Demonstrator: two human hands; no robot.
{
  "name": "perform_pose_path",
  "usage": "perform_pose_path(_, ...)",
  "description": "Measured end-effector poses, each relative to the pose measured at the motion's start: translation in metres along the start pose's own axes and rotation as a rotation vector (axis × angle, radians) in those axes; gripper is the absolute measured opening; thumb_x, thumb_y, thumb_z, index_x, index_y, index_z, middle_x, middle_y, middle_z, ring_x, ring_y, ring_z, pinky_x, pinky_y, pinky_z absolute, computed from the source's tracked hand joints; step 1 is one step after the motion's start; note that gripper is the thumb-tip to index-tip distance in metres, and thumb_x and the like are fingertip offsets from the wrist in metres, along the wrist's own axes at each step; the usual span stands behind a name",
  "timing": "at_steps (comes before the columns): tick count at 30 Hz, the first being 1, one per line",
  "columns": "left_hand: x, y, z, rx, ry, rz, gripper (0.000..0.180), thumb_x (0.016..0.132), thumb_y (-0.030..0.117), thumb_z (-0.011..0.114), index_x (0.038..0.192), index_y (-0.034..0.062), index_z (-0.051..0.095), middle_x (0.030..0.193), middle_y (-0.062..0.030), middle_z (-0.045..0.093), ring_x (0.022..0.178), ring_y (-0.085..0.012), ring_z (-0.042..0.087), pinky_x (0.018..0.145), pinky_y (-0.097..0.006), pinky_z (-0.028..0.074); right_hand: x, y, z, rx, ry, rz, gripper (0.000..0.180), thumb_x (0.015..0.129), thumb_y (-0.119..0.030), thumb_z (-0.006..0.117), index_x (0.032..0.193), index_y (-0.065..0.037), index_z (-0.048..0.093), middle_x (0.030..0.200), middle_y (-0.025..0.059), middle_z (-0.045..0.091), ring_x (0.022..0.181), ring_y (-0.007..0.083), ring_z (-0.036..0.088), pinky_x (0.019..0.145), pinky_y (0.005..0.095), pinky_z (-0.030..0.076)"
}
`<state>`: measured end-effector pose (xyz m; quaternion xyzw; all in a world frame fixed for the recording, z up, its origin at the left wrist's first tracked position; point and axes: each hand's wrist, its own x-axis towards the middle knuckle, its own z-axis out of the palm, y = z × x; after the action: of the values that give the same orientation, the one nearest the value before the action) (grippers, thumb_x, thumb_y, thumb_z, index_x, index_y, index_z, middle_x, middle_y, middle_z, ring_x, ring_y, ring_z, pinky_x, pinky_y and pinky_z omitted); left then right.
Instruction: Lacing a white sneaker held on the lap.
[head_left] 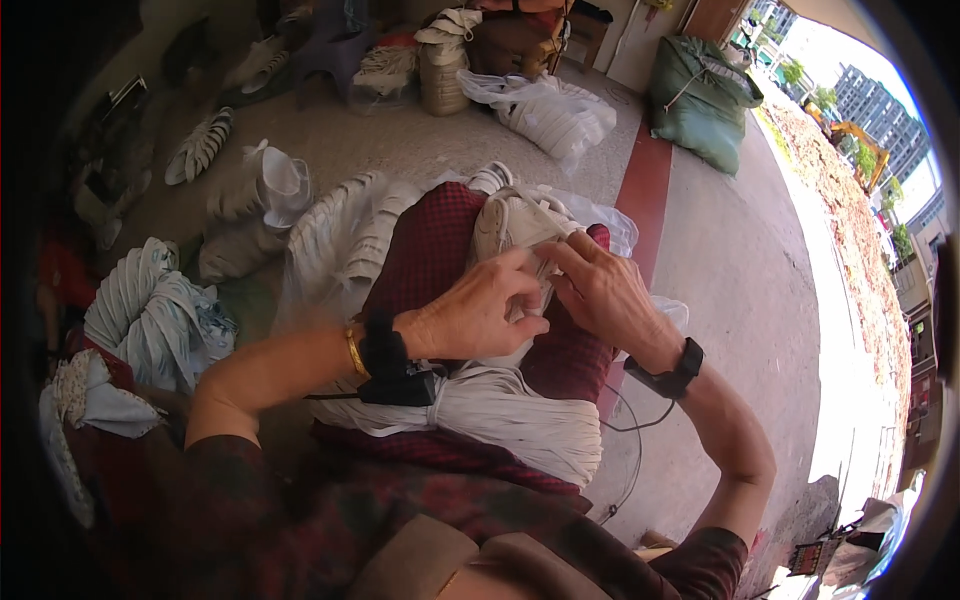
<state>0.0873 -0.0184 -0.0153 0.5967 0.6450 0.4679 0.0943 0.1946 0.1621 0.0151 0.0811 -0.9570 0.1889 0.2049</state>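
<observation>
Both hands, left hand and right hand, are pinching fingers closed on a white shoe upper pointing toward twelve o'clock.

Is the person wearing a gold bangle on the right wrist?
No, the gold bangle sits on the left wrist, beside the left hand; the right wrist carries a black band.

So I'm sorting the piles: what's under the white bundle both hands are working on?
Under the white bundle is dark red checked cloth, with white cords lower down. The hands hide its near side.

green sack far right | clear bag of white bundles beside it
</observation>
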Motion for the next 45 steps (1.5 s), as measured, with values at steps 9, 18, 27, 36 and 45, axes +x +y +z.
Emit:
perform_pose_path(9, -0.007, -0.008, 0.005, 0.157, 0.027, 0.068, 0.008, 0.084, -0.001, 0.071, 0.09, -0.0005, 0.067, 0.08, -0.0097, 0.058, 0.063, -0.0198, 0.058, 0.057, -0.032, 0.046, 0.052, 0.004, -0.015, -0.525, -0.318, -0.414, 0.006, 0.08, 0.0, 0.064, 0.083, 0.004, 0.068, 0.1, 0.0116, 0.059, 0.095, 0.0254, 0.066, 0.071, 0.0352, 0.059)
perform_pose_path(18, -0.008, -0.011, 0.003, 0.216, 0.012, 0.115, 0.013, 0.083, -0.004, 0.07, 0.094, 0.0011, 0.068, 0.081, -0.0101, 0.059, 0.066, -0.0246, 0.061, 0.059, -0.034, 0.048, 0.055, 0.006, -0.016, -0.429, -0.412, -0.369, 0.006, 0.079, -0.001, 0.067, 0.081, 0.005, 0.066, 0.092, 0.0138, 0.065, 0.084, 0.0287, 0.07, 0.069, 0.0395, 0.058)
perform_pose_path(27, -0.006, -0.011, 0.002, 0.201, -0.007, 0.052, 0.014, 0.081, -0.003, 0.073, 0.094, -0.0001, 0.068, 0.083, -0.0066, 0.06, 0.062, -0.0148, 0.058, 0.056, -0.029, 0.046, 0.052, 0.015, 0.002, -0.385, -0.265, -0.394, 0.015, 0.08, 0.0, 0.066, 0.091, 0.008, 0.06, 0.092, 0.0159, 0.062, 0.079, 0.0309, 0.07, 0.066, 0.0388, 0.059)
perform_pose_path(36, -0.004, -0.012, 0.004, 0.167, 0.004, -0.01, 0.031, 0.078, -0.005, 0.076, 0.105, -0.0002, 0.061, 0.103, -0.0083, 0.056, 0.061, -0.0123, 0.056, 0.057, -0.027, 0.046, 0.071, 0.02, 0.024, -0.16, 0.024, -0.07, 0.02, 0.081, 0.001, 0.064, 0.097, 0.009, 0.054, 0.101, 0.0248, 0.06, 0.081, 0.04, 0.069, 0.068, 0.044, 0.058)
perform_pose_path(45, -0.001, -0.015, -0.012, 0.117, 0.087, -0.106, 0.027, 0.082, -0.002, 0.075, 0.104, 0.0008, 0.06, 0.088, -0.0033, 0.058, 0.067, -0.0079, 0.057, 0.058, -0.023, 0.048, 0.061, 0.032, 0.015, 0.163, 0.195, -0.045, 0.009, 0.088, 0.0, 0.056, 0.094, 0.005, 0.051, 0.087, 0.0251, 0.061, 0.086, 0.0445, 0.062, 0.073, 0.0497, 0.047)
